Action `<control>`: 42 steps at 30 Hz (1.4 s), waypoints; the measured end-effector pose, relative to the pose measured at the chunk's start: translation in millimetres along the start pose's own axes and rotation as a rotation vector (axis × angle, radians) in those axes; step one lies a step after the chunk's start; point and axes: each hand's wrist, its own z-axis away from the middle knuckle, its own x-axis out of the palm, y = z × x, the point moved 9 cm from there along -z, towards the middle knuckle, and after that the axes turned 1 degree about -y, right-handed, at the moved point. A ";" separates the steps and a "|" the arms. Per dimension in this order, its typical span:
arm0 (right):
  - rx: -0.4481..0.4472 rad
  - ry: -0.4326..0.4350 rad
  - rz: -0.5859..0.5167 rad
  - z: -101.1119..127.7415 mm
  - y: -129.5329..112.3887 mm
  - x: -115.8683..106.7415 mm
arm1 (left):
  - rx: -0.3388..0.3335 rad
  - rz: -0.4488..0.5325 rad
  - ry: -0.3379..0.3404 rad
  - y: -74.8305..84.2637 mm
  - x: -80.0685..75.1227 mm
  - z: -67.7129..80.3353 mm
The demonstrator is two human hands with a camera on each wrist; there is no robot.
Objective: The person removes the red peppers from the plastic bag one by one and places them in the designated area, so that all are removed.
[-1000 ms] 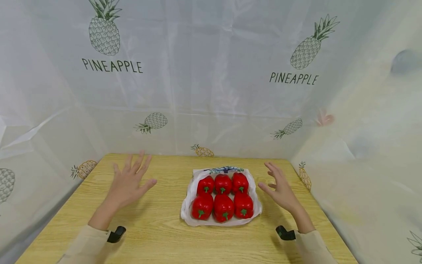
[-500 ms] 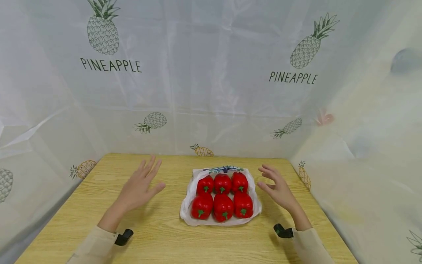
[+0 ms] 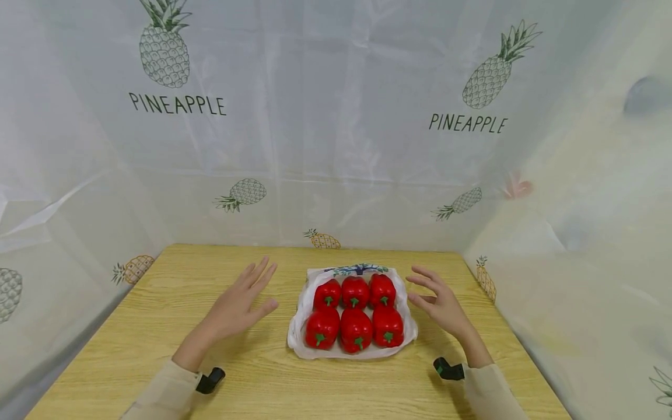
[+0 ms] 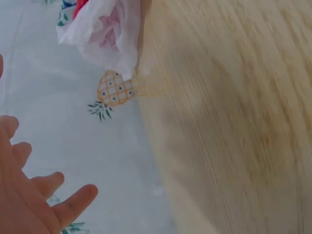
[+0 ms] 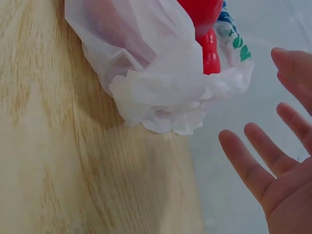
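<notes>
Six red peppers (image 3: 354, 315) lie on a white plastic bag (image 3: 301, 303) near the counter's (image 3: 157, 326) far edge, right of centre. The left hand (image 3: 238, 303) hovers near the bag's left side, the right hand (image 3: 440, 303) just beside its right side, both with fingers spread, holding nothing.

Six glossy red bell peppers (image 3: 355, 312), each with a small green stem, sit on a crumpled white plastic bag (image 3: 301, 326) whose far edge carries a blue and green print. Beneath the bag lies a light yellow wooden table (image 3: 262, 373) with darker grain streaks. Behind the table hangs a translucent white curtain (image 3: 336, 146) patterned with grey-green pineapple outlines, small orange pineapples and dark "PINEAPPLE" lettering. Nearer than the bag, both cream sleeves (image 3: 163, 394) end at black wrist mounts (image 3: 210, 380).
</notes>
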 end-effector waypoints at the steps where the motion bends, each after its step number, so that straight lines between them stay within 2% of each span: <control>1: 0.002 -0.001 -0.003 0.3 0.9 0.4 | 0.005 0.009 -0.003 1.7 1.6 -0.2; 6: 0.013 -0.001 -0.029 1.9 4.1 2.9 | 0.027 0.058 -0.018 9.2 10.4 -1.0; 14: -0.034 0.006 -0.067 3.2 -1.5 9.2 | 0.057 0.159 -0.011 24.2 16.8 -4.5; 23: -0.072 -0.018 0.005 6.8 -2.0 11.1 | 0.115 0.233 -0.011 45.4 23.5 -8.5; 30: -0.107 -0.065 0.033 8.0 -2.2 13.4 | 0.116 0.277 -0.072 52.2 34.8 -12.0; 42: -0.087 -0.125 0.003 8.3 4.6 19.4 | 0.175 0.334 -0.181 67.6 48.4 -19.2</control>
